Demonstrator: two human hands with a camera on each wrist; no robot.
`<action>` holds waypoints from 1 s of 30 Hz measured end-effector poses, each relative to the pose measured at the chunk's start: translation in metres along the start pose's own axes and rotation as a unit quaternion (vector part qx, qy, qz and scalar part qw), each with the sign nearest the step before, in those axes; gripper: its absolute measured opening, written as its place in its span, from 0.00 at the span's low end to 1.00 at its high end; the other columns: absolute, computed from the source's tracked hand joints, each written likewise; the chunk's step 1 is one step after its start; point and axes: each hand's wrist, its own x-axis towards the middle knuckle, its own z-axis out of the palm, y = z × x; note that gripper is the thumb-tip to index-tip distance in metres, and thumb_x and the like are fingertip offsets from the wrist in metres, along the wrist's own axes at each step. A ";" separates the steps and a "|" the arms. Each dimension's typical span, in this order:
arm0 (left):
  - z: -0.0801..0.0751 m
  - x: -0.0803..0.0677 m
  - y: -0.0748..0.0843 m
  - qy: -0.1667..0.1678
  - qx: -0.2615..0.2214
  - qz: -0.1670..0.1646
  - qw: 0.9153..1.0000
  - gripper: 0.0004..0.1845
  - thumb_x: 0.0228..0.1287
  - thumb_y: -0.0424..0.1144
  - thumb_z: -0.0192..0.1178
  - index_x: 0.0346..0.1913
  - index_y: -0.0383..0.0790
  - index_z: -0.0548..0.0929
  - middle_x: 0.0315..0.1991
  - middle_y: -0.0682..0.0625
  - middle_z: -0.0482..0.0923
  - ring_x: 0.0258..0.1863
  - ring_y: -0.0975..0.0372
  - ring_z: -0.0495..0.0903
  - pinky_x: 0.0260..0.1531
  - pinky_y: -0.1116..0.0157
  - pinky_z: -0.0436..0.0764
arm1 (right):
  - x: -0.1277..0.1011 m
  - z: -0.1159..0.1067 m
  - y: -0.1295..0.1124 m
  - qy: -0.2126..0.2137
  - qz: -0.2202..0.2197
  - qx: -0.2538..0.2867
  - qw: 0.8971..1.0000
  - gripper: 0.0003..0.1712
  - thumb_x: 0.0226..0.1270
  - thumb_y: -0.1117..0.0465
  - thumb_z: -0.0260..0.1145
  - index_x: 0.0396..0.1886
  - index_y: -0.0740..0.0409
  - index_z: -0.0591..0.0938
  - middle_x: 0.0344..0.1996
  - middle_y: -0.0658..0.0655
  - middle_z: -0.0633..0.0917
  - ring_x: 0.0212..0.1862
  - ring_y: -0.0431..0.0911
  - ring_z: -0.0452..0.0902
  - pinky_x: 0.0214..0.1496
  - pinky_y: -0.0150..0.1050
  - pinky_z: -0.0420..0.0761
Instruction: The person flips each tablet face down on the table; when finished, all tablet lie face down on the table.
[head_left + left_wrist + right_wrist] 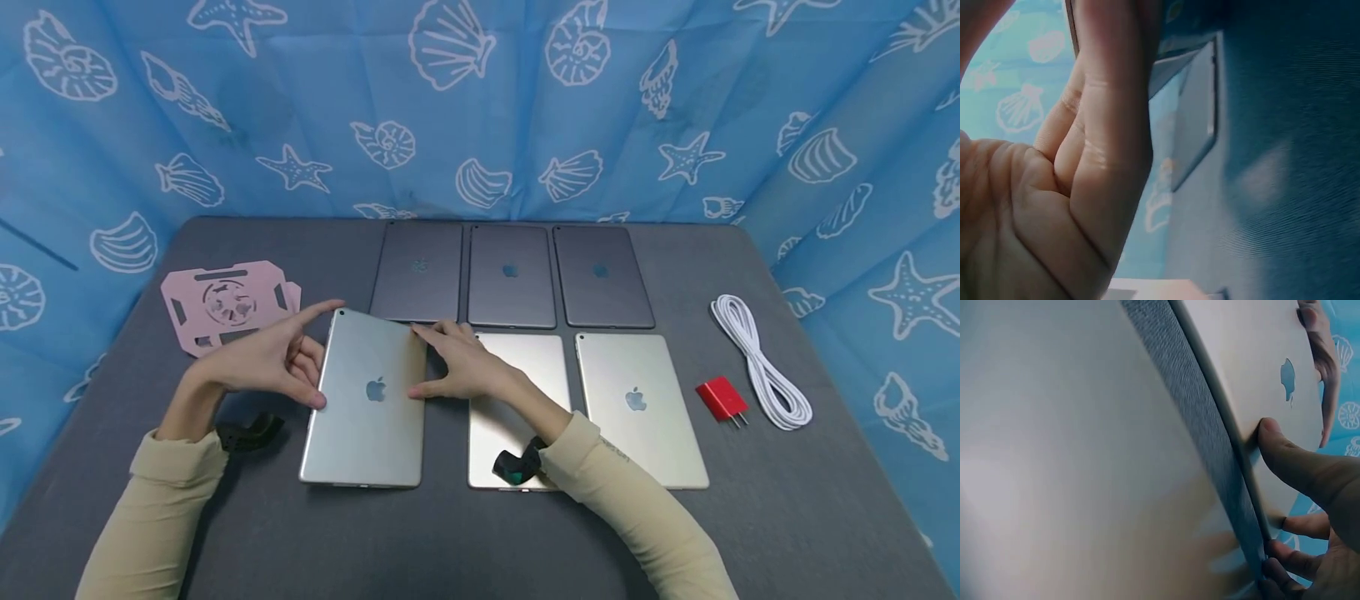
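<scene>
Six tablets lie back-up in two rows: three dark grey ones [511, 275] far, three silver near. The leftmost silver tablet with a grey apple logo [367, 400] sits slightly askew at the near left. The left hand [266, 360] pinches its left edge between thumb and forefinger; the right hand [463, 367] pinches its right edge. One pink stand [223, 304], one red plug [722, 399] and one white cable [761, 362] rest on the dark grey table [787, 500], before a blue seashell curtain [487, 108].

Silver tablet [367, 408]: smooth brushed metal, satin sheen. Tabletop [787, 500]: grey matt woven cloth. Cable [761, 362]: glossy white plastic.
</scene>
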 end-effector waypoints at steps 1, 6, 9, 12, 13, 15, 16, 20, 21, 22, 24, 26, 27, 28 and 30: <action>0.000 0.002 -0.001 -0.001 0.003 0.000 1.000 0.68 0.55 0.26 0.74 0.81 0.40 0.28 0.32 0.49 0.87 0.26 0.64 0.85 0.36 0.60 0.88 | -0.001 -0.001 0.001 0.001 0.003 0.001 1.000 0.56 0.61 0.40 0.75 0.83 0.50 0.58 0.77 0.64 0.62 0.75 0.62 0.59 0.75 0.64 0.62; 0.004 0.012 -0.007 -0.004 0.023 -0.011 1.000 0.69 0.53 0.29 0.76 0.81 0.40 0.29 0.30 0.49 0.85 0.24 0.62 0.85 0.33 0.61 0.86 | -0.005 -0.005 0.005 0.004 0.015 0.003 1.000 0.56 0.60 0.43 0.77 0.82 0.51 0.60 0.75 0.65 0.64 0.75 0.62 0.59 0.76 0.65 0.57; 0.008 0.017 -0.011 -0.007 0.039 -0.025 0.999 0.71 0.52 0.31 0.78 0.81 0.41 0.29 0.29 0.49 0.84 0.23 0.63 0.84 0.32 0.62 0.86 | -0.006 -0.007 0.007 0.007 0.022 -0.005 1.000 0.56 0.58 0.43 0.78 0.81 0.52 0.61 0.74 0.65 0.66 0.72 0.61 0.60 0.75 0.62 0.60; 0.012 0.023 -0.015 -0.013 0.054 -0.033 0.998 0.72 0.51 0.33 0.79 0.81 0.41 0.28 0.29 0.48 0.84 0.23 0.63 0.84 0.31 0.63 0.85 | -0.008 -0.009 0.008 0.008 0.033 -0.018 0.999 0.57 0.56 0.43 0.80 0.81 0.52 0.63 0.72 0.64 0.67 0.69 0.60 0.62 0.71 0.58 0.64; 0.013 0.025 -0.016 -0.015 0.059 -0.035 0.998 0.72 0.51 0.34 0.79 0.81 0.41 0.28 0.29 0.48 0.84 0.23 0.63 0.84 0.31 0.64 0.85 | -0.008 -0.009 0.008 0.010 0.038 -0.022 0.999 0.57 0.55 0.43 0.80 0.80 0.52 0.63 0.72 0.64 0.68 0.68 0.59 0.62 0.70 0.57 0.65; 0.015 0.029 -0.019 -0.018 0.075 -0.037 0.996 0.73 0.51 0.35 0.80 0.81 0.40 0.27 0.29 0.49 0.84 0.23 0.63 0.84 0.30 0.66 0.83 | -0.009 -0.010 0.009 0.013 0.045 -0.027 0.999 0.57 0.53 0.43 0.81 0.80 0.52 0.64 0.71 0.63 0.69 0.65 0.58 0.63 0.67 0.54 0.67; 0.016 0.030 -0.021 -0.018 0.081 -0.038 0.996 0.73 0.52 0.36 0.80 0.81 0.40 0.27 0.28 0.48 0.84 0.23 0.63 0.84 0.29 0.66 0.82 | -0.009 -0.010 0.009 0.014 0.047 -0.029 0.998 0.57 0.53 0.43 0.82 0.79 0.52 0.65 0.70 0.63 0.69 0.64 0.57 0.62 0.65 0.53 0.68; 0.019 0.036 -0.023 -0.012 0.105 -0.040 0.994 0.73 0.51 0.39 0.80 0.81 0.39 0.28 0.27 0.49 0.84 0.20 0.63 0.82 0.25 0.68 0.78 | -0.010 -0.010 0.010 0.018 0.052 -0.032 0.998 0.58 0.51 0.43 0.83 0.79 0.54 0.66 0.70 0.63 0.70 0.62 0.56 0.61 0.63 0.51 0.69; 0.019 0.037 -0.023 -0.010 0.108 -0.039 0.993 0.73 0.51 0.39 0.80 0.81 0.39 0.28 0.26 0.49 0.84 0.20 0.63 0.82 0.24 0.68 0.77 | -0.010 -0.010 0.011 0.018 0.053 -0.033 0.998 0.59 0.51 0.43 0.83 0.79 0.54 0.65 0.70 0.64 0.70 0.62 0.56 0.61 0.63 0.51 0.69; 0.020 0.038 -0.022 -0.008 0.111 -0.041 0.993 0.73 0.51 0.39 0.81 0.81 0.40 0.28 0.26 0.49 0.84 0.20 0.63 0.82 0.24 0.68 0.77 | -0.011 -0.009 0.011 0.017 0.054 -0.035 0.998 0.59 0.51 0.43 0.83 0.79 0.55 0.65 0.70 0.64 0.70 0.62 0.56 0.61 0.63 0.51 0.70; 0.021 0.039 -0.021 -0.007 0.119 -0.042 0.992 0.73 0.50 0.39 0.81 0.81 0.39 0.29 0.25 0.49 0.83 0.19 0.63 0.80 0.23 0.68 0.76 | -0.012 -0.009 0.011 0.017 0.055 -0.038 0.998 0.60 0.50 0.43 0.83 0.79 0.55 0.65 0.69 0.64 0.70 0.62 0.56 0.61 0.62 0.50 0.70; 0.022 0.040 -0.020 -0.005 0.128 -0.047 0.991 0.73 0.50 0.40 0.81 0.81 0.39 0.29 0.24 0.50 0.83 0.19 0.64 0.79 0.22 0.68 0.75 | -0.013 -0.009 0.012 0.017 0.057 -0.040 0.997 0.60 0.50 0.43 0.83 0.79 0.55 0.64 0.69 0.64 0.70 0.61 0.56 0.61 0.60 0.49 0.69; 0.023 0.041 -0.020 -0.004 0.132 -0.048 0.990 0.73 0.50 0.40 0.81 0.81 0.39 0.29 0.24 0.51 0.82 0.18 0.65 0.79 0.22 0.69 0.74 | -0.013 -0.009 0.012 0.017 0.058 -0.042 0.997 0.60 0.50 0.43 0.83 0.79 0.55 0.64 0.68 0.64 0.70 0.61 0.56 0.61 0.60 0.48 0.69; 0.023 0.041 -0.019 -0.004 0.135 -0.050 0.990 0.73 0.50 0.40 0.81 0.81 0.38 0.30 0.24 0.51 0.82 0.18 0.65 0.78 0.22 0.69 0.74 | -0.014 -0.009 0.011 0.017 0.058 -0.043 0.997 0.60 0.50 0.43 0.83 0.79 0.55 0.64 0.68 0.64 0.70 0.60 0.56 0.61 0.59 0.48 0.68; 0.023 0.042 -0.018 -0.003 0.141 -0.052 0.989 0.73 0.50 0.41 0.81 0.81 0.38 0.30 0.23 0.52 0.82 0.18 0.66 0.77 0.22 0.69 0.74 | -0.014 -0.009 0.011 0.019 0.058 -0.044 0.997 0.60 0.50 0.43 0.83 0.79 0.55 0.64 0.67 0.65 0.71 0.60 0.56 0.61 0.58 0.48 0.68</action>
